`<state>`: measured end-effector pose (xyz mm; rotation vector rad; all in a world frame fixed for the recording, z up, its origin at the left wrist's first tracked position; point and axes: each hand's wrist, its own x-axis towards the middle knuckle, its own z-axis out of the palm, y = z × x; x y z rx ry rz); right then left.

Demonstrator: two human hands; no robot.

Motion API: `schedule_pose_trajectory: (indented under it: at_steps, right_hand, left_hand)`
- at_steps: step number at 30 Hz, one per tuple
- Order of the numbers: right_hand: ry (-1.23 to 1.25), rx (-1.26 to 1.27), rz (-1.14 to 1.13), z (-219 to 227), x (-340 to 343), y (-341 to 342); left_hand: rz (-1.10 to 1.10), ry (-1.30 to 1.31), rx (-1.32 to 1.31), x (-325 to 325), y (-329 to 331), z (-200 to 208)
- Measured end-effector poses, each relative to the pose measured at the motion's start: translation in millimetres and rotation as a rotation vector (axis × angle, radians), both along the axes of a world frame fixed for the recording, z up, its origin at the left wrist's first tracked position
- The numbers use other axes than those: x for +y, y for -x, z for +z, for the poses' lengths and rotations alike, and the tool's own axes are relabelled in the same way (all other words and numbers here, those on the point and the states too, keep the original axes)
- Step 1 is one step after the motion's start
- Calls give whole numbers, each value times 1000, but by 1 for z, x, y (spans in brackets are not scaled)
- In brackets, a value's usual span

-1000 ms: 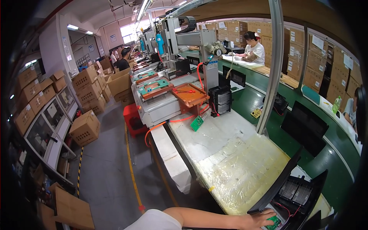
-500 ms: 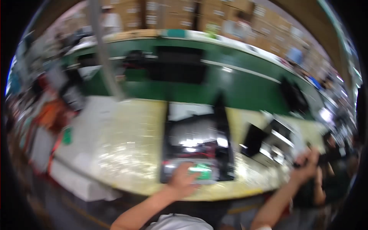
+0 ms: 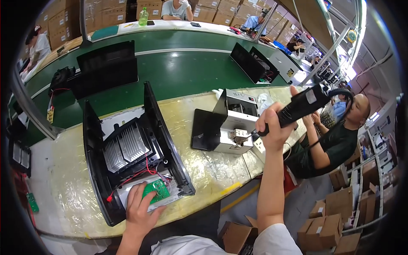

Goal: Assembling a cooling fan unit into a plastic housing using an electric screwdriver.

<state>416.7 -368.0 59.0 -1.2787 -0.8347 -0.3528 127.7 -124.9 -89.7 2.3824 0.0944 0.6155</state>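
My left hand (image 3: 141, 212) lies with its fingers spread on a green circuit board (image 3: 159, 191), near the front end of a black appliance housing (image 3: 175, 154). Inside that housing sit a finned metal heatsink (image 3: 127, 146) and red wires (image 3: 146, 171) running toward the board. My right hand (image 3: 273, 127) is wrapped round a black electric screwdriver (image 3: 305, 105), tilted with its bit pointing down and left. The bit's tip reaches the metal pick-up block of a light-coloured box that looks like a screw feeder (image 3: 231, 143); whether a screw is on it I cannot tell.
A dark panel (image 3: 205, 129) adjoins the feeder. Beyond the yellowish film-covered bench (image 3: 212, 170) runs a green conveyor (image 3: 187, 76) carrying black housings (image 3: 108, 66). A co-worker (image 3: 335, 144) in dark clothes sits close on the right. Cardboard boxes (image 3: 325, 225) stand at lower right.
The view has swung to the right and sharpened. My right hand has brought the screwdriver to the feeder. My left hand remains at the circuit board.
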Motion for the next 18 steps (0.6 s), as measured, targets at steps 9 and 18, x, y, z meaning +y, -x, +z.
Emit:
schedule_pose_trajectory:
  at_steps: [9, 18]
  right_hand:
    - [-48, 78, 429, -8, -9, -17]
    - [-52, 120, -191, -22, 30, 12]
  left_hand:
    - [46, -37, 37, -3, 13, 11]
    - [75, -164, 82, 7, 49, -13]
